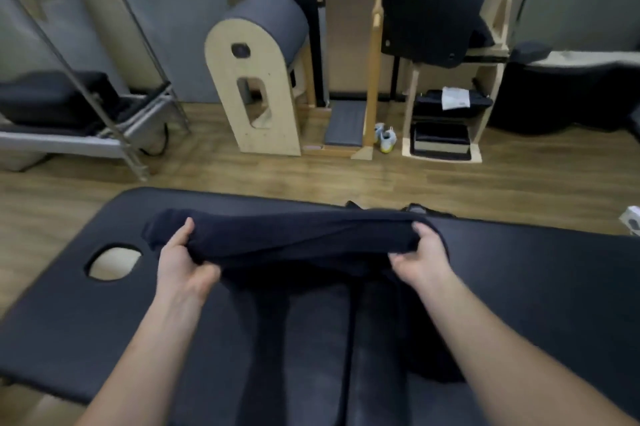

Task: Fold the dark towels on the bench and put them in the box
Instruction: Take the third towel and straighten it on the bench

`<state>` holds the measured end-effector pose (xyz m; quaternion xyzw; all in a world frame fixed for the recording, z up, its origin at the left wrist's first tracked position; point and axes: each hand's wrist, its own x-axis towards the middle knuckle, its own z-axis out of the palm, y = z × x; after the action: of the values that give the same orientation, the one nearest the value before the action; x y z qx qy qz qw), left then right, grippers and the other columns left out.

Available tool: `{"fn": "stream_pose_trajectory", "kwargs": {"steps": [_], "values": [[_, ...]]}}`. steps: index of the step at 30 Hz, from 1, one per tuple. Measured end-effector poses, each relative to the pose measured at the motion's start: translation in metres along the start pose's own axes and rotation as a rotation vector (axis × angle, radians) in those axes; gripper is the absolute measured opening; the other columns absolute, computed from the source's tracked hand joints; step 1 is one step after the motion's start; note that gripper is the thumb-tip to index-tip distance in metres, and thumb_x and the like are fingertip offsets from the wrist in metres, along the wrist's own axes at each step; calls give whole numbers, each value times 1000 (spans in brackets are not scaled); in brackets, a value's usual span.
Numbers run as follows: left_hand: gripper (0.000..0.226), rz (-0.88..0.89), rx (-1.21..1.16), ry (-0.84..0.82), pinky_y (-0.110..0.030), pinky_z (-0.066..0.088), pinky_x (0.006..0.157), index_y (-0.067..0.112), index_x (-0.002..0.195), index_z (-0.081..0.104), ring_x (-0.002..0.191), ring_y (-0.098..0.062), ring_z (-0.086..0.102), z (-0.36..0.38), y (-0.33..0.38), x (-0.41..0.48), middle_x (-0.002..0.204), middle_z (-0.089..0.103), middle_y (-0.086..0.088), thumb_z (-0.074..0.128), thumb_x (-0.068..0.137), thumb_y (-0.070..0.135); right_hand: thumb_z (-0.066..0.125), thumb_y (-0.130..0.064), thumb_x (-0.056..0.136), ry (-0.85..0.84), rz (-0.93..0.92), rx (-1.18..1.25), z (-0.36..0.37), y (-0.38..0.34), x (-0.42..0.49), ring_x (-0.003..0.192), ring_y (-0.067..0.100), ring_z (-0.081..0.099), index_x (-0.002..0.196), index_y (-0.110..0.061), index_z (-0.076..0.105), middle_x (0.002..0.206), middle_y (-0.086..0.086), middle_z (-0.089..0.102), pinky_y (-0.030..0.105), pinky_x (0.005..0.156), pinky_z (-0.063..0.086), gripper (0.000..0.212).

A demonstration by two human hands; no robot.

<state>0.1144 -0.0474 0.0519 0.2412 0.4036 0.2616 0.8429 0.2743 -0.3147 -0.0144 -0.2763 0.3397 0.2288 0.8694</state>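
A dark towel (298, 238) hangs stretched between my two hands above the black padded bench (554, 287). My left hand (180, 259) grips its left end, thumb on top and fingers curled under the cloth. My right hand (420, 252) grips the right end the same way. The towel's lower part droops down onto the bench between my forearms. Behind the towel, at the bench's far edge, a bit of more dark cloth (415, 208) peeks out. No box is in view.
The bench has an oval face hole (112, 263) at its left. Beyond it is wooden floor, a wooden barrel frame (256, 79), a metal-framed bed (86, 128) at left, wooden shelving (446, 121) with dark pads, and a pair of shoes (386, 138).
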Motion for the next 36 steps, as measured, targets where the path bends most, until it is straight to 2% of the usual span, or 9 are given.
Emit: {"fn": "stream_pose_trajectory", "kwargs": {"steps": [2,7,11,17,21,25,28,32,36], "values": [[36,50,-29,-55,-33,49,102,5,124,61,103,-20,68,33,28,-2,115,70,-8,60,96,27,64,-21,95,-119,-106,8,64,-36,-20,79,27,72,108,-9,63,90,11,73,36,60,61,18],[30,258,-112,-266,-31,60,74,5,117,64,88,-20,74,119,88,-23,106,73,-10,65,93,23,65,-28,93,-381,-296,116,145,-100,-90,104,33,66,110,-11,67,108,13,72,46,97,52,24],[42,371,-105,-275,-35,61,78,4,128,58,86,-19,76,128,90,-23,109,73,-10,69,88,7,64,-20,94,-252,-330,164,97,-131,-97,92,36,63,102,-7,62,106,16,65,51,91,49,15],[51,450,-130,-139,-35,62,64,9,127,54,79,-16,74,141,108,-17,108,71,-8,73,80,2,80,-16,71,-100,-516,179,36,-184,-118,85,35,74,114,-14,66,105,10,72,43,73,60,46],[55,448,-5,-49,-28,59,62,19,130,50,84,-8,67,134,119,2,104,64,5,74,81,17,75,-23,82,23,-702,78,-1,-228,-116,89,22,74,100,-20,68,112,2,73,34,55,58,20],[71,309,177,2,-38,58,70,22,139,45,85,-13,65,104,95,33,120,62,4,82,80,34,78,-29,84,141,-758,63,-49,-249,-86,89,17,75,124,-19,66,112,1,75,35,51,59,43],[72,72,277,-37,-47,60,68,20,129,54,93,-22,67,56,58,76,120,66,0,85,70,48,77,-21,87,252,-681,25,-101,-218,-70,87,18,73,108,-17,63,105,3,72,40,50,61,25],[31,-268,606,-58,-49,52,95,6,99,60,82,-30,70,-28,8,97,113,64,-15,69,90,35,69,-12,93,498,-522,-52,-193,-158,-62,83,18,66,86,-14,57,95,4,67,36,42,56,15],[14,-185,782,-202,-32,61,52,2,92,63,55,-20,72,-31,22,86,72,74,-15,63,95,15,63,-6,95,489,-564,-153,-185,-161,-75,77,14,59,83,-18,54,116,5,63,37,73,55,19]]}}
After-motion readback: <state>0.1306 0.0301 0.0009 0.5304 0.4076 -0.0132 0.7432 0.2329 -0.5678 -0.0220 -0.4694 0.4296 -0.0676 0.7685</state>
